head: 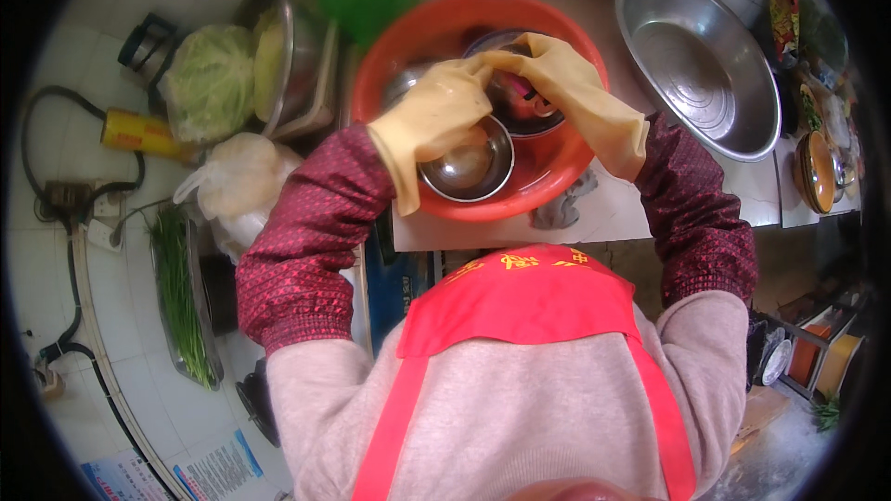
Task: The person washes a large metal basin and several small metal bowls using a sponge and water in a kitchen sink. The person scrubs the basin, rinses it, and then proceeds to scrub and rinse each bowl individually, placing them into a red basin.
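Note:
A large orange-red plastic basin (480,209) stands on the counter before me. Both my hands wear pale yellow rubber gloves and are inside its rim. My left hand (445,104) is over a small steel bowl (463,170); its fingertips meet those of my right hand. My right hand (557,73) reaches across a dark round bowl (518,115) with a pink patch inside. The gloves cover part of this bowl, so whether either hand grips its rim is unclear. Another metal vessel (404,83) shows partly behind my left hand.
A wide steel basin (696,69) sits to the right. A grey cloth (567,202) lies by the counter's front edge. At left are a bagged cabbage (212,80), a steel bowl (278,62), a knotted plastic bag (243,174) and a tray of green stalks (181,292). Stacked bowls (814,170) stand far right.

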